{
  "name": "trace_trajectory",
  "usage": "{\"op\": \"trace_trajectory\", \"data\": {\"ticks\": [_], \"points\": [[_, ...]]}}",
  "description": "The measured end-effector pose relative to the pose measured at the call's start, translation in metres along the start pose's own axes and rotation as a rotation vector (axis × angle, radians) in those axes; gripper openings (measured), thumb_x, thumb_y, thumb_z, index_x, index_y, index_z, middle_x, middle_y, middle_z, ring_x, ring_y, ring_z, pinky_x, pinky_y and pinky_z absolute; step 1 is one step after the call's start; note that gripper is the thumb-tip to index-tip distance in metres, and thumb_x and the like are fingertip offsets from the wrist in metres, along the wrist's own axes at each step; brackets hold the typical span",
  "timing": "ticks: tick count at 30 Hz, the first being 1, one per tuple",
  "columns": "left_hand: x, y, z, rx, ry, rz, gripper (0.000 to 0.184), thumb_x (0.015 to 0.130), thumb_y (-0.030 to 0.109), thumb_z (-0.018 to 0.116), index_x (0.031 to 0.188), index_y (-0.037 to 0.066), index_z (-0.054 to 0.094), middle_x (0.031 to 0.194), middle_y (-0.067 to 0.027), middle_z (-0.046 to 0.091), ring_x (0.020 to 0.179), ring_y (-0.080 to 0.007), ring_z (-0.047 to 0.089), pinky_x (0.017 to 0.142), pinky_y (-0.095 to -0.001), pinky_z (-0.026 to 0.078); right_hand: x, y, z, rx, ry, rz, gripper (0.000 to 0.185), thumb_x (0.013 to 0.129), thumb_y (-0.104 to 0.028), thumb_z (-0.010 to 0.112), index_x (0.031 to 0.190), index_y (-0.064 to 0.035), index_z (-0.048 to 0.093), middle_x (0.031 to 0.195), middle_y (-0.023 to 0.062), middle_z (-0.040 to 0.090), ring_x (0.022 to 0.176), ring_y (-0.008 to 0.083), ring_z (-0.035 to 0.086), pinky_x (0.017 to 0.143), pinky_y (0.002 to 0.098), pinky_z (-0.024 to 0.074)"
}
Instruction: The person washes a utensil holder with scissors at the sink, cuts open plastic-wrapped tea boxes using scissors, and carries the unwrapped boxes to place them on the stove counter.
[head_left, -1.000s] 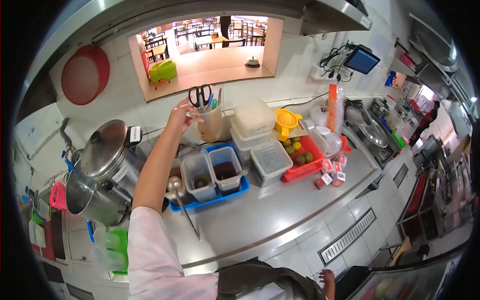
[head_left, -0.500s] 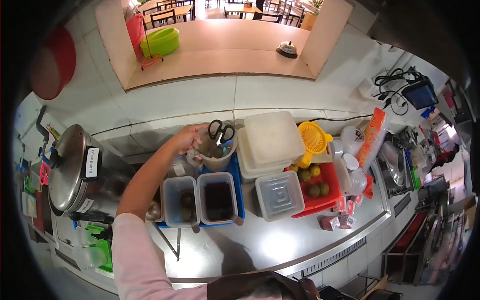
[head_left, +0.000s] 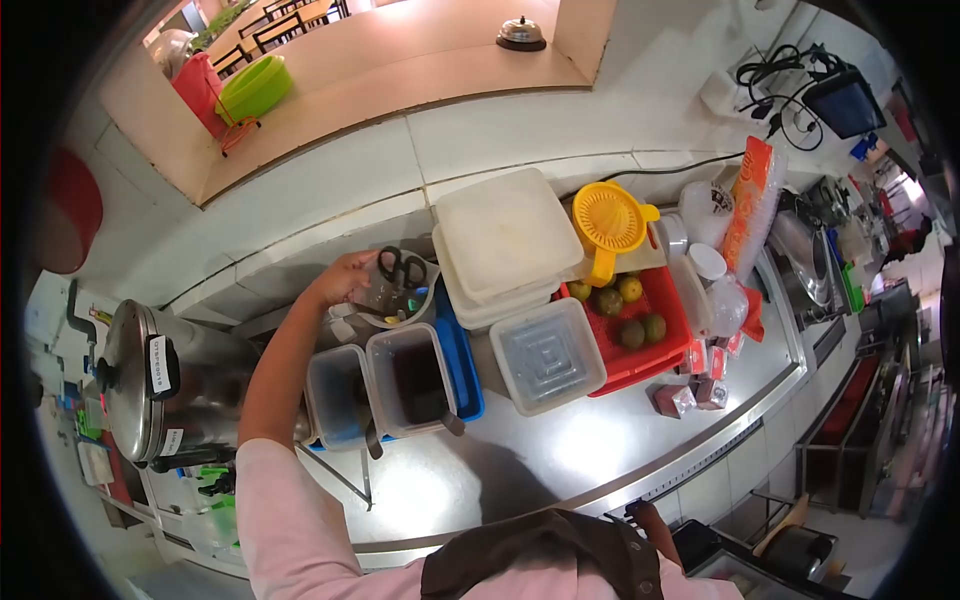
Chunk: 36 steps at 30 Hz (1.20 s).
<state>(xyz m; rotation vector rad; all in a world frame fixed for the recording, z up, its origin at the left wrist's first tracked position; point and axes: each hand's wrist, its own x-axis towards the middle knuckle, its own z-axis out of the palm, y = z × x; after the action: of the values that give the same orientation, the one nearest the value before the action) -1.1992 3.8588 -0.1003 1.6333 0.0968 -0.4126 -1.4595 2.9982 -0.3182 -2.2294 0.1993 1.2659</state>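
Pinching the utensil cup (head_left: 378, 298) by its rim, behind the dark-liquid tub (head_left: 384, 375), with left hand (head_left: 345, 279) fingers nearly closed, probably to steady the scissors (head_left: 402, 268), and with right hand (head_left: 650, 519), grip unclear, well right of that tub.

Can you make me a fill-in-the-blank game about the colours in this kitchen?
1. The left hand holds a tub with scissors in it, and their handles are ____.
2. The juicer is ____.
3. The round fruits lie in a basket that is ____.
4. On the window ledge, left of the bell in the picture, the oval basin is bright ____.

Missing words: black; yellow; red; green.
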Motion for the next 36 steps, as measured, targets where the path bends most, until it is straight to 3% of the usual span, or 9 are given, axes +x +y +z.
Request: {"op": "trace_trajectory", "data": {"ticks": [4, 8, 12, 14, 17, 20, 25, 31, 36], "points": [[-0.002, 0.014, 0.011, 0.123, 0.113, 0.009, 0.062, 0.074, 0.001, 0.052, 0.135, 0.011, 0.050, 0.090, -0.0003, 0.063, 0.053, -0.0037, 0.048, 0.043, -0.0208, 0.040, -0.015, 0.002, -0.009, 0.253, 0.039, 0.233, 0.025, 0.087, -0.020, 0.063, 0.105, -0.0017, 0.061, 0.081, 0.0114, 0.069, 0.063, 0.0176, 0.068, 0.042, 0.0307, 0.0501], [-0.018, 0.036, 0.013, 0.418, 0.256, -0.277, 0.062, 0.084, 0.040, 0.059, 0.139, 0.015, 0.045, 0.110, -0.0046, 0.061, 0.049, -0.0092, 0.047, 0.042, -0.0248, 0.041, -0.003, 0.016, -0.013, -0.152, 0.250, 0.107, 0.045, 0.086, -0.042, 0.054, 0.103, -0.0010, 0.065, 0.093, 0.0216, 0.068, 0.083, 0.0350, 0.067, 0.077, 0.0432, 0.0518], [-0.064, 0.036, -0.014, 1.059, 0.458, 0.122, 0.054, 0.100, 0.040, 0.035, 0.138, 0.003, 0.043, 0.135, -0.0158, 0.049, 0.121, -0.0248, 0.049, 0.101, -0.0353, 0.038, -0.020, -0.005, -0.039, 0.076, -0.030, 0.417, 0.039, 0.088, -0.043, 0.053, 0.093, -0.0100, 0.072, 0.077, 0.0058, 0.071, 0.064, 0.0222, 0.066, 0.060, 0.0383, 0.0532], [-0.100, 0.084, -0.007, 0.924, 0.809, 0.174, 0.048, 0.101, 0.033, 0.036, 0.133, -0.001, 0.048, 0.133, -0.0171, 0.052, 0.123, -0.0280, 0.048, 0.105, -0.0358, 0.034, -0.031, 0.005, -0.063, -0.148, -0.154, 0.266, 0.037, 0.084, -0.042, 0.061, 0.089, -0.0070, 0.070, 0.080, 0.0059, 0.071, 0.070, 0.0203, 0.067, 0.064, 0.0358, 0.0537], [-0.161, 0.118, 0.097, 0.634, 0.899, 0.313, 0.045, 0.100, 0.030, 0.038, 0.128, -0.002, 0.052, 0.123, -0.0151, 0.057, 0.113, -0.0238, 0.053, 0.102, -0.0348, 0.037, -0.094, -0.043, -0.121, -0.536, 0.160, 0.010, 0.029, 0.076, -0.033, 0.073, 0.086, -0.0063, 0.067, 0.082, 0.0078, 0.069, 0.078, 0.0208, 0.065, 0.069, 0.0331, 0.0525], [-0.143, 0.146, 0.306, 0.584, 0.946, 0.655, 0.037, 0.094, 0.029, 0.053, 0.114, -0.002, 0.058, 0.112, -0.0138, 0.059, 0.108, -0.0254, 0.053, 0.096, -0.0368, 0.041, -0.108, -0.083, -0.180, 0.160, 0.577, -0.224, 0.035, 0.069, -0.024, 0.078, 0.096, -0.0057, 0.064, 0.089, 0.0113, 0.065, 0.083, 0.0254, 0.063, 0.075, 0.0334, 0.0502], [-0.046, 0.093, 0.554, 0.411, 0.367, 0.656, 0.034, 0.070, -0.001, 0.068, 0.102, 0.006, 0.059, 0.108, -0.0134, 0.060, 0.106, -0.0295, 0.057, 0.091, -0.0410, 0.045, -0.086, -0.176, -0.261, -0.110, 1.014, -0.503, 0.070, 0.065, -0.018, 0.080, 0.126, -0.0103, 0.048, 0.129, 0.0163, 0.047, 0.109, 0.0350, 0.052, 0.088, 0.0439, 0.0470], [0.005, 0.144, 0.723, 0.342, 0.103, 0.541, 0.072, 0.073, 0.021, 0.074, 0.134, 0.003, 0.041, 0.132, -0.0201, 0.043, 0.123, -0.0360, 0.043, 0.102, -0.0421, 0.037, -0.028, -0.144, -0.321, 0.009, 0.611, -0.929, 0.046, 0.070, -0.018, 0.078, 0.108, -0.0028, 0.058, 0.100, 0.0179, 0.062, 0.088, 0.0342, 0.063, 0.075, 0.0384, 0.0504], [-0.025, 0.143, 0.740, 0.504, 0.401, 0.306, 0.098, 0.063, 0.029, 0.081, 0.141, 0.003, 0.029, 0.134, -0.0214, 0.039, 0.126, -0.0393, 0.037, 0.106, -0.0431, 0.033, -0.114, -0.180, -0.308, 0.244, 0.150, -0.942, 0.044, 0.071, -0.012, 0.078, 0.106, -0.0047, 0.053, 0.090, 0.0065, 0.056, 0.084, 0.0140, 0.060, 0.066, 0.0270, 0.0504]]}}
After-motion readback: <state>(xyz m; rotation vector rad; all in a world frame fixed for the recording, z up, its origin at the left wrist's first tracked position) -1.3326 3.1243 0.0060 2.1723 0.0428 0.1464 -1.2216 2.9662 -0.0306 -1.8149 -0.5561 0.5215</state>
